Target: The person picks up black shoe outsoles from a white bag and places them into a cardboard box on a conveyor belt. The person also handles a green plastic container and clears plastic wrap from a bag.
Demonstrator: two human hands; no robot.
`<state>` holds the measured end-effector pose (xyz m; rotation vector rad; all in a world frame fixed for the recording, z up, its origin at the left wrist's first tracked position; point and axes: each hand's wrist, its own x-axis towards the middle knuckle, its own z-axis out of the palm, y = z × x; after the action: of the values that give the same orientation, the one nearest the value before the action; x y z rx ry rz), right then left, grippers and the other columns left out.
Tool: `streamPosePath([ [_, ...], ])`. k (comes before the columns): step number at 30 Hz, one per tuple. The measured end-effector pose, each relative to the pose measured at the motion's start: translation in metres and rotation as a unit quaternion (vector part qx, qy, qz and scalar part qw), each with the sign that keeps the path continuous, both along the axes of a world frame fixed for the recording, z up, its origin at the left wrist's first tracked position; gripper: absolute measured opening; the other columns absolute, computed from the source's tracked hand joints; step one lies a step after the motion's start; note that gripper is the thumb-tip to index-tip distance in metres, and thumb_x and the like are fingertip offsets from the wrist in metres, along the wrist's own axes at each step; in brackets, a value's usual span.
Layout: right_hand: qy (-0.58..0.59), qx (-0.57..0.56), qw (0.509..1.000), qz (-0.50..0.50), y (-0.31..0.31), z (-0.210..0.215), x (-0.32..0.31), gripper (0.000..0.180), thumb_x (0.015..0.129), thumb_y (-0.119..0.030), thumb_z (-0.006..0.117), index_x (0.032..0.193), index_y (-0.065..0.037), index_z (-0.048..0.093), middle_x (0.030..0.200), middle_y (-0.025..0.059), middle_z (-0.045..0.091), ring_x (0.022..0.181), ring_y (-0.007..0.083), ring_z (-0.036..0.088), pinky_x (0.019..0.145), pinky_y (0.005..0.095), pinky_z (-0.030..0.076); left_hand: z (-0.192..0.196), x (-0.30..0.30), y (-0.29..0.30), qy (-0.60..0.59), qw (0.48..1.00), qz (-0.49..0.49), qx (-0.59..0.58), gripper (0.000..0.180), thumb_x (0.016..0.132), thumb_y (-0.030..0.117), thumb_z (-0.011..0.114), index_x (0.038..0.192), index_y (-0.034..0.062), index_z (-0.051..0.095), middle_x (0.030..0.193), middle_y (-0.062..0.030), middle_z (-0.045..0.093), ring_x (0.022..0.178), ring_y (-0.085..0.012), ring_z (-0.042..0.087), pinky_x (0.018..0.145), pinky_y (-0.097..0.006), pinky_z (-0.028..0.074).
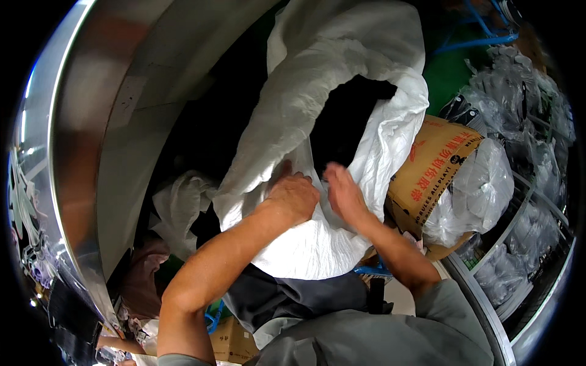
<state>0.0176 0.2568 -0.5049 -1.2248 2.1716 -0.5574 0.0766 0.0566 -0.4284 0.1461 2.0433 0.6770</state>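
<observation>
A person's left hand [294, 196] and right hand [343, 192] both clutch the near edge of a large white sack [342, 79] at picture centre, its dark mouth open toward twelve o'clock. A cardboard box [430, 168] sits at three o'clock, a curved metal wall [91, 122] at nine.

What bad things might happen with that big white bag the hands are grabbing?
1. The big white sack gapes open at its dark mouth; both the left hand and right hand press only its rim, so it might sag and spill.
2. It leans beside the cardboard box and clear plastic bags, which it might knock over.
</observation>
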Motion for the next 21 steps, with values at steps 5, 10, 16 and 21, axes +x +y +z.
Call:
streamPosePath([
  [5,0.129,0.159,0.978,0.050,0.032,-0.096,0.005,0.085,0.071,-0.012,0.079,0.145,0.002,0.041,0.147,0.0240,0.040,0.133,0.0396,0.041,0.110,0.0398,0.037,0.010,0.006,-0.003,0.041,0.998,0.051,-0.010,0.021,0.084,0.010,0.061,0.098,0.0049,0.076,0.116,-0.0154,0.066,0.116,-0.0288,0.058,0.103,-0.043,0.043],
  [10,0.167,0.194,0.967,0.008,0.038,-0.122,-0.002,0.092,0.063,-0.007,0.080,0.145,0.003,0.040,0.136,0.0230,0.048,0.120,0.0367,0.047,0.105,0.0382,0.042,0.009,0.009,-0.026,0.006,0.986,0.155,0.065,0.022,0.083,0.004,0.060,0.098,-0.0033,0.074,0.121,-0.0238,0.061,0.113,-0.0340,0.059,0.094,-0.042,0.053],
  [16,0.143,0.238,0.958,0.069,0.024,-0.104,-0.015,0.087,0.063,-0.009,0.077,0.142,0.007,0.042,0.135,0.0237,0.047,0.125,0.0368,0.045,0.106,0.0369,0.041,0.009,0.014,-0.028,0.013,0.987,0.153,0.049,0.020,0.082,0.018,0.068,0.096,0.0074,0.078,0.113,-0.0184,0.064,0.115,-0.0326,0.058,0.112,-0.049,0.030],
  [21,0.166,0.170,0.966,0.106,0.039,-0.111,-0.018,0.087,0.062,-0.010,0.077,0.140,0.009,0.043,0.138,0.0247,0.045,0.129,0.0381,0.042,0.112,0.0397,0.035,0.002,0.013,-0.031,0.004,0.989,0.141,0.050,0.021,0.084,0.026,0.069,0.096,0.0120,0.079,0.113,-0.0172,0.064,0.116,-0.0319,0.057,0.113,-0.049,0.028],
])
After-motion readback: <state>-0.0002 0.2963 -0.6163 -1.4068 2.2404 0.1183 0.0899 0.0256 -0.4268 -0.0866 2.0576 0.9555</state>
